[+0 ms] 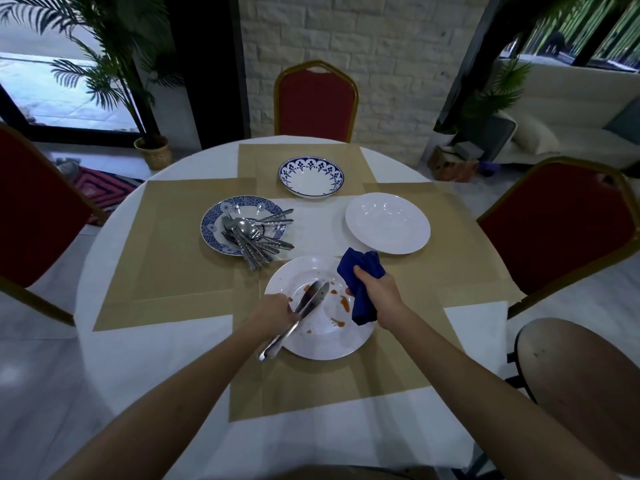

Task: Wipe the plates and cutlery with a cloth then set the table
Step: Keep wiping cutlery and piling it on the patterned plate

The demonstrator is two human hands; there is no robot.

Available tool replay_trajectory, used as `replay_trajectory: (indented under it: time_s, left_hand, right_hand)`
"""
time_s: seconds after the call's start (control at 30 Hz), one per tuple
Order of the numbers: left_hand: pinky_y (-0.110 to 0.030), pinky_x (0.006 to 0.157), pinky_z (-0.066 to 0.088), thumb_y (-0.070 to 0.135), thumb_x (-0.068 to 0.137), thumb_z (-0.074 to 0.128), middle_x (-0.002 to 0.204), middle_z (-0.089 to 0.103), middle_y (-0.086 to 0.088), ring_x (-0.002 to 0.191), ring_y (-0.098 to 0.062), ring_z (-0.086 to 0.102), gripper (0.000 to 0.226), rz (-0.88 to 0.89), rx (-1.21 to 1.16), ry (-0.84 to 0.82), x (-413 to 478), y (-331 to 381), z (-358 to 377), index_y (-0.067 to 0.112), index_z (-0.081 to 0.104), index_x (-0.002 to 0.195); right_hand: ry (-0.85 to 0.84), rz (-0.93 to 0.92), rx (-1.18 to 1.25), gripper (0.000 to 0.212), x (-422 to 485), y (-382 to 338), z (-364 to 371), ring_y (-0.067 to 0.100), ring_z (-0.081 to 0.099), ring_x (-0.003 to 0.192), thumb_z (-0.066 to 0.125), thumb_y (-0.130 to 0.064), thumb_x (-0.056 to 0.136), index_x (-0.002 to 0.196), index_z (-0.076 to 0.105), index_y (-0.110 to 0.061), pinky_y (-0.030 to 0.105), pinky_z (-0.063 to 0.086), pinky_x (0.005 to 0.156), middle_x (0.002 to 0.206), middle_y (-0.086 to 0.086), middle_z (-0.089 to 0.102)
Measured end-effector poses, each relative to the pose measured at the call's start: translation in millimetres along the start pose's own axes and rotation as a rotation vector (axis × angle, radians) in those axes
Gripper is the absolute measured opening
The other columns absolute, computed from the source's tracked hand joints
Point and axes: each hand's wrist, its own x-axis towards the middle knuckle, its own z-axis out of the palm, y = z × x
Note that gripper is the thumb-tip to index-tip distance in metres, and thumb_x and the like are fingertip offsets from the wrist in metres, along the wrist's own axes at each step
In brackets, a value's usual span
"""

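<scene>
Round and draped in white, the table [114, 358] fills the middle of the frame, with tan placemats [173, 258] marking each seat. At lower centre sits a white plate [322, 337] smeared with orange sauce. The left hand [277, 311] curls its fingers round two pieces of cutlery [304, 306], possibly knives, though blur makes that uncertain. Their tips are over the plate, likely being lifted off so it can be wiped. The right hand [377, 289] grips a bunched blue cloth [362, 275] over the plate's right rim, ready to wipe. At left centre the remaining cutlery pile [256, 240] rests on a patterned plate [212, 223]. A blue-rimmed bowl [310, 176] and a clean plate [388, 223] sit further up.
</scene>
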Motion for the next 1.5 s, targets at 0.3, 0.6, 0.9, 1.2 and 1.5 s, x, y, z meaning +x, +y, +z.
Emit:
replay_trajectory:
  time_s: [0.3,0.6,0.9,1.2,1.5]
  left_hand:
    - [-0.033,0.062,0.052,0.028,0.102,0.035,0.086,0.069,-0.006,0.076,-0.022,0.066,0.02,0.054,-0.296,0.15,1,21,-21,0.012,0.047,0.098]
    - [-0.01,0.044,0.037,0.024,0.103,0.032,0.092,0.061,0.006,0.058,-0.001,0.05,0.023,0.135,-0.67,0.172,-14,60,-16,0.014,0.048,0.116]
    - [-0.018,0.053,0.035,0.025,0.103,0.035,0.079,0.064,0.01,0.053,0.005,0.048,0.022,0.203,-0.671,0.192,-17,61,-13,0.015,0.054,0.106]
    - [-0.018,0.064,0.042,0.022,0.103,0.033,0.082,0.067,0.006,0.075,-0.01,0.059,0.023,0.221,-0.609,0.22,-18,62,-21,0.014,0.055,0.104]
    - [-0.021,0.055,0.044,0.03,0.092,0.054,0.082,0.067,0.001,0.068,-0.015,0.061,0.011,0.199,-0.559,0.262,-21,70,-21,0.02,0.053,0.096]
  right_hand:
    - [0.012,-0.108,-0.053,0.026,-4,-16,6,0.023,0.064,0.094,0.073,-0.03,0.083,0.105,0.062,-0.019,0.037,0.053,0.088,0.101,0.004,0.068]
    - [-0.003,-0.444,-0.163,0.013,-7,-49,13,0.018,0.062,0.077,0.071,-0.016,0.084,0.084,0.063,-0.025,0.034,0.05,0.073,0.083,0.0,0.067]
    - [0.217,-0.565,-0.532,0.018,9,-62,3,0.017,0.057,0.073,0.077,-0.027,0.076,0.078,0.062,-0.017,0.025,0.04,0.062,0.09,0.007,0.054]
    - [0.039,-0.686,-0.808,0.023,-8,-54,15,0.01,0.052,0.07,0.078,-0.032,0.075,0.08,0.06,-0.018,0.023,0.04,0.059,0.084,-0.002,0.047]
    - [0.327,-0.525,-0.346,0.022,12,-73,7,0.016,0.062,0.074,0.072,-0.038,0.076,0.086,0.063,-0.021,0.027,0.048,0.064,0.1,0.009,0.062]
